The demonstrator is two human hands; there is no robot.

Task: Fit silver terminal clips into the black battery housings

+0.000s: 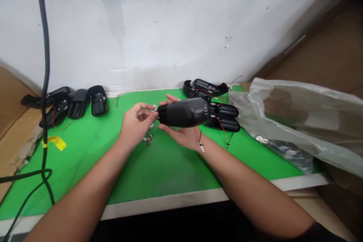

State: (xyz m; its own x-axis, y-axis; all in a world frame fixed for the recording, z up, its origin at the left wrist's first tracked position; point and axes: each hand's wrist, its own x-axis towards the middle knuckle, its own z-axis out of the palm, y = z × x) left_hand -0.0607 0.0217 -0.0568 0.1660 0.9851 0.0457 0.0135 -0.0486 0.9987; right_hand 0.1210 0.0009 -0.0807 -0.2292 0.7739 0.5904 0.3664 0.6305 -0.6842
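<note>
A black, curved plastic housing point(184, 113) with small light marks at its right end lies across my right hand point(181, 134). The fingers and thumb of that hand wrap round it from below, and a thin red wire hangs under it. At the housing's left end, my left hand point(137, 121) is closed, thumb and fingertips together on a small shiny metal piece. Its exact shape is mostly hidden by the fingers. Several small metal contact pieces point(149, 140) lie on the green mat just beneath this hand.
More black housings point(224, 123) with red wires are piled behind my right hand. Others point(98, 100) stand at the far left near a dark hanging cable point(44, 83) with a yellow tag point(58, 143). A clear plastic bag point(300, 121) covers the right side of the green mat point(136, 181).
</note>
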